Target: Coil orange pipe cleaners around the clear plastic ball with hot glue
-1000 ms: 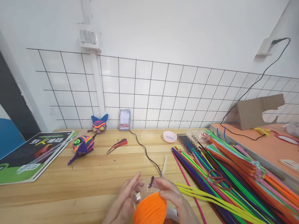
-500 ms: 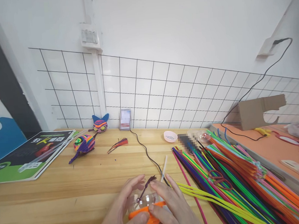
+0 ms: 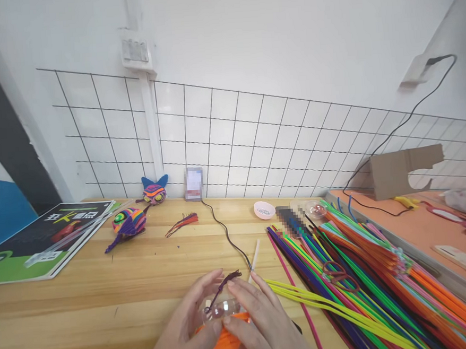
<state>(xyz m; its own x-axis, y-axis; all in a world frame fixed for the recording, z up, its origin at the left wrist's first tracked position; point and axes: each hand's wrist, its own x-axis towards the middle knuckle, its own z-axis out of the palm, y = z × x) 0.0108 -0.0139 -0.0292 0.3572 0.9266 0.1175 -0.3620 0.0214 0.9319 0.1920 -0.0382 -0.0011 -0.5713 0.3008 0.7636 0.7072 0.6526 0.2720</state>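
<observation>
Between my two hands, low in the middle of the head view, is a clear plastic ball (image 3: 226,307). Orange pipe cleaner (image 3: 226,345) covers its near, lower part. A dark purple tassel (image 3: 221,288) sticks up from the ball's top left. My left hand (image 3: 188,329) curls around the left side, its thumb pressed on the orange band. My right hand (image 3: 263,321) wraps the right side, fingers over the ball and thumb beside the other thumb. A whitish stick (image 3: 255,253), perhaps a glue stick, shows just beyond the right fingers; its lower end is hidden.
Bundles of coloured pipe cleaners (image 3: 344,283) spread over the right side. Two striped wrapped figures, one a fish-like ball (image 3: 129,223), sit back left near a magazine (image 3: 42,246). Behind stand a phone (image 3: 194,183), its black cable (image 3: 232,241) and a pink bowl (image 3: 264,210).
The ball has turned slightly in my hands, showing more wound orange below the clear part. The tassel leans further right. The whole view has shifted a little.
</observation>
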